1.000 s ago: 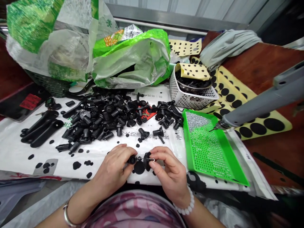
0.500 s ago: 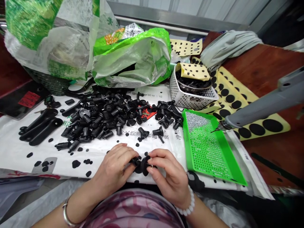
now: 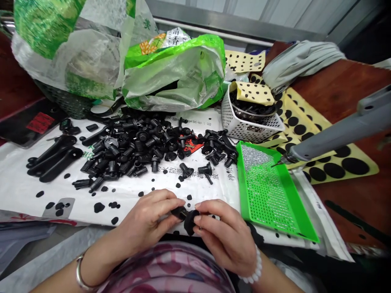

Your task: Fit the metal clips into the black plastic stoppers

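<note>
My left hand (image 3: 146,221) pinches a small black plastic part (image 3: 179,212) at the near edge of the table. My right hand (image 3: 227,236) pinches a round black disc-shaped part (image 3: 189,221) pressed against the left piece. Both hands meet just in front of my body, fingers closed around the joined pieces. A heap of similar black plastic parts (image 3: 143,146) lies on the white printed sheet (image 3: 24,191) beyond my hands.
A green perforated tray (image 3: 269,191) with small screws lies to the right. A grey electric screwdriver (image 3: 336,134) hangs over it. A white basket (image 3: 244,124) of parts, yellow sheets with black dots (image 3: 332,156), and green-white plastic bags (image 3: 171,73) stand behind.
Both hands have drawn nearer to my body, and the two black pieces, apart a second ago, are now pressed together.
</note>
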{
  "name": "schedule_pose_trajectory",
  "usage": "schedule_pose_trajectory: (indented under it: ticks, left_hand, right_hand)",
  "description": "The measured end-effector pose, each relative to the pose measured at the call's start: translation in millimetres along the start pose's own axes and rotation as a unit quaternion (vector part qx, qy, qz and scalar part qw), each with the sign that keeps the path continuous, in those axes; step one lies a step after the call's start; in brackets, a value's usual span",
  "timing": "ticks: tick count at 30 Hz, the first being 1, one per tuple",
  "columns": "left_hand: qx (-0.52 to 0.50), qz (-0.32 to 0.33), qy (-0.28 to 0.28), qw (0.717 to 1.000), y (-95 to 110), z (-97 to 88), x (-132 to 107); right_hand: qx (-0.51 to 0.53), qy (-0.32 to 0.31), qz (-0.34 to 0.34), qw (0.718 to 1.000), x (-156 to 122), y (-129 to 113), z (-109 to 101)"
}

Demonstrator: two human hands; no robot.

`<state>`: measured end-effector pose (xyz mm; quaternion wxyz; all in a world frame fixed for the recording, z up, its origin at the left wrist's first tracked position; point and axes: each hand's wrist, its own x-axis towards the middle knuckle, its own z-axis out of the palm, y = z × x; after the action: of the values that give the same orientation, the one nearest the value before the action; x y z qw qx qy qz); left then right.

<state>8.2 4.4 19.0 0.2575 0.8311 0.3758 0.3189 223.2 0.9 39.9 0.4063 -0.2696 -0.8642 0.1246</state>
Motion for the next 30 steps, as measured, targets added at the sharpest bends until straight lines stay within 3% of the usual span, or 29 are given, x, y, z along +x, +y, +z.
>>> schedule_pose_trajectory:
  ticks: [12, 18, 21, 26, 30]
  left_hand:
    - [-0.123, -0.009, -0.102, 0.987, 6, -10.6, 1]
    - [-0.110, -0.007, -0.066, 0.992, 9, -9.7, 0]
    - [-0.121, -0.013, -0.049, 0.991, 9, -8.3, 1]
    - [-0.126, -0.014, -0.055, 0.990, 9, -5.7, 2]
    - [-0.112, -0.008, -0.084, 0.990, 12, -5.1, 3]
  right_hand:
    - [0.053, -0.013, 0.023, 0.998, -2, -3, 4]
    - [0.152, 0.023, 0.120, 0.981, -1, -5, 10]
    - [0.113, -0.005, 0.088, 0.990, -1, -3, 3]
    - [-0.042, -0.120, 0.013, 0.992, 3, -4, -12]
    - [-0.069, -0.108, -0.011, 0.992, 8, -6, -14]
